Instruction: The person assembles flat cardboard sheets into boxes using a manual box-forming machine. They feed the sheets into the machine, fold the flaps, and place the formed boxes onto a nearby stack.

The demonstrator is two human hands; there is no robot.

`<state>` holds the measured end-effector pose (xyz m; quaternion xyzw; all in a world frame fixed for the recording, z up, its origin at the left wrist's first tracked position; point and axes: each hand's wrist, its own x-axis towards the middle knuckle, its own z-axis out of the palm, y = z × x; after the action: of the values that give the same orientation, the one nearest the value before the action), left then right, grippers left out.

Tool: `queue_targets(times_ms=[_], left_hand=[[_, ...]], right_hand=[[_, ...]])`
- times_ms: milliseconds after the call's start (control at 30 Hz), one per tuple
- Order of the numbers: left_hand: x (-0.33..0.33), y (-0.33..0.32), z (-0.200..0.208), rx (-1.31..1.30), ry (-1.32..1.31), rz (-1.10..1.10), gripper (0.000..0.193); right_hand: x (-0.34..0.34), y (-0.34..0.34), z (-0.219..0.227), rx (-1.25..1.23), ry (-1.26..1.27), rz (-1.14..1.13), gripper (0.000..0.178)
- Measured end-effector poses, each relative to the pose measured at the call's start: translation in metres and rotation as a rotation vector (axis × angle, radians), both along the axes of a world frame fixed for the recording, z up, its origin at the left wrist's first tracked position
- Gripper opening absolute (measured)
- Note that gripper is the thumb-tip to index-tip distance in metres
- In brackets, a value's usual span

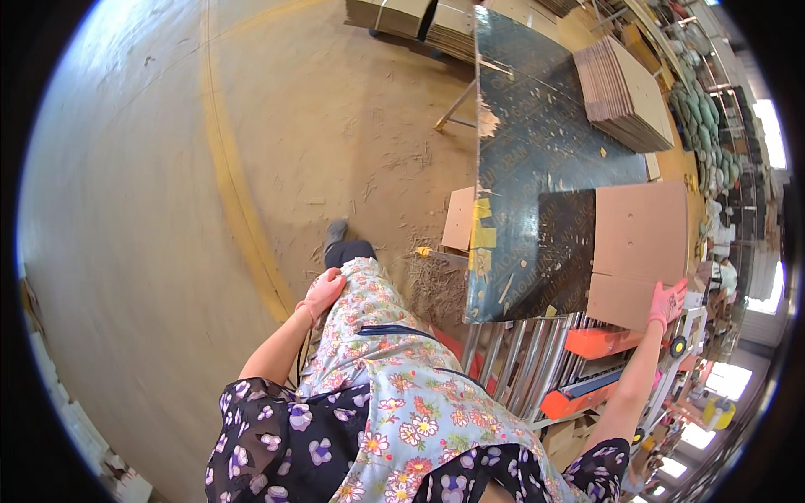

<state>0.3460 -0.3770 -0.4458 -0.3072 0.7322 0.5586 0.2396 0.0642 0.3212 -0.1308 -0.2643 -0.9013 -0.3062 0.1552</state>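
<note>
A flat, folded brown cardboard carton [639,230] with a crease across it lies at the right of the dark worn board [537,126]. My right hand [668,303], in a pink glove, is closed on the carton's near right corner. The arm is stretched out to the right. My left hand [325,291], also in a pink glove, hangs by the edge of my flowered apron [402,369]. Its fingers are curled, and whether they grip the cloth is hidden.
A stack of flat cartons [625,92] stands on the board's far right. More bundled cardboard [419,21] lies at the back. Metal rollers [528,356] and orange machine parts [599,341] are below the board's near edge. Scraps litter the floor [386,159], which has a yellow line [231,176].
</note>
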Motion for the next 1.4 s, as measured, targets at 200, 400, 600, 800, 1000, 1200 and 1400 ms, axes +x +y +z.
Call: queue_targets(times_ms=[200, 400, 600, 800, 1000, 1200, 1400], left_hand=[[-0.013, -0.049, 0.033, 0.08, -0.141, 0.049, 0.041], [0.029, -0.107, 0.011, 0.125, -0.113, 0.17, 0.039], [0.063, -0.176, 0.014, 0.015, -0.289, 0.065, 0.041], [0.036, -0.192, 0.005, -0.034, -0.244, -0.025, 0.043], [-0.045, -0.138, 0.047, -0.099, -0.319, -0.743, 0.054], [-0.1, -0.049, 0.055, -0.371, 0.16, -1.235, 0.03], [-0.134, 0.018, 0.029, -0.439, 0.467, -1.359, 0.037]], right_hand=[[-0.002, -0.028, 0.006, -0.081, -0.064, -0.11, 0.091], [-0.01, -0.054, 0.013, -0.161, -0.111, -0.288, 0.102], [-0.006, -0.057, 0.018, -0.241, -0.159, -0.333, 0.107], [-0.003, -0.08, 0.016, -0.263, -0.15, -0.362, 0.106], [0.012, -0.082, 0.003, -0.222, -0.076, -0.324, 0.103], [0.007, -0.126, -0.005, 0.047, -0.022, -0.272, 0.093], [0.014, -0.121, 0.004, 0.002, 0.11, -0.2, 0.078]])
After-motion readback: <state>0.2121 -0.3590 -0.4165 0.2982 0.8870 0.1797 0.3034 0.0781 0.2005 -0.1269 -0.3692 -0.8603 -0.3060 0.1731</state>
